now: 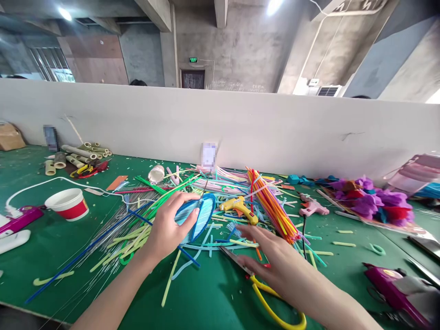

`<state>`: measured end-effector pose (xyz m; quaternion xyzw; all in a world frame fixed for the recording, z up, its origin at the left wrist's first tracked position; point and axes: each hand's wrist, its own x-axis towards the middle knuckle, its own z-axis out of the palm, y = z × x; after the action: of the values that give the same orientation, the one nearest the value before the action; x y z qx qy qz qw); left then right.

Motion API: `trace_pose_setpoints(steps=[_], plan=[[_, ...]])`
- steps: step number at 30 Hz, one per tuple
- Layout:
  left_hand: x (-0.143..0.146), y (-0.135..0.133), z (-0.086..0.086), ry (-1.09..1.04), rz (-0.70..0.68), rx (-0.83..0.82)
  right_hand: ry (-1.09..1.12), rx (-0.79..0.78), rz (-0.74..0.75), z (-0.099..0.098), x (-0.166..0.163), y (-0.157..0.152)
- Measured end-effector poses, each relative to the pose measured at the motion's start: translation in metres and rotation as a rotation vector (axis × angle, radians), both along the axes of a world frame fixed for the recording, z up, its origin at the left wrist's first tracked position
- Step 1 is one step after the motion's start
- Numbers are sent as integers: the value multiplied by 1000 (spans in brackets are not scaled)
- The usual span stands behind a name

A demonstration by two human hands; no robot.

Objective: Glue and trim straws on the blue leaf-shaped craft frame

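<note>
My left hand [173,224] pinches a blue petal-shaped piece [201,220] between thumb and fingers. The piece has a darker blue fuzzy edge and a pale blue, streaked filling, and a thin stem sticks up near its top. My right hand [275,254] hovers low over the table with thumb and fingers apart. Scissors with yellow handles [264,302] lie under that hand, their blades pointing up and left; whether the hand touches them I cannot tell. Blue and pale pipe cleaners [192,256] are scattered below the petal piece.
A yellow glue gun [239,206] and an orange pipe-cleaner bundle [275,206] lie beyond my hands. Left are a paper cup [68,204], green stems [165,190] and bamboo pieces [82,156]. Right are a pink glue gun [312,206], purple flowers [371,197] and a magenta tool [398,288].
</note>
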<state>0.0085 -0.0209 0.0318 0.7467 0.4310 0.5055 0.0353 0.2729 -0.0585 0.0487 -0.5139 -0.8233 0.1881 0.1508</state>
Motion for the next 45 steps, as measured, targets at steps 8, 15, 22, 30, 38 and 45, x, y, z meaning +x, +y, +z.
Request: trace_pose_setpoints(steps=[8, 15, 22, 30, 38, 45], plan=[[9, -2, -10, 1, -19, 63, 753, -188, 35, -5, -67, 48], [14, -12, -8, -41, -280, 4, 996, -2, 117, -6, -56, 37], [13, 1, 8, -173, -283, -346, 1005, 66, 229, -1, -31, 31], [24, 27, -9, -265, -471, -624, 1080, -138, 329, 3, -32, 28], [33, 14, -28, -362, -81, -297, 1026, 256, 11, -14, -31, 37], [36, 5, -23, -200, -205, 66, 712, 525, 51, -16, -34, 32]])
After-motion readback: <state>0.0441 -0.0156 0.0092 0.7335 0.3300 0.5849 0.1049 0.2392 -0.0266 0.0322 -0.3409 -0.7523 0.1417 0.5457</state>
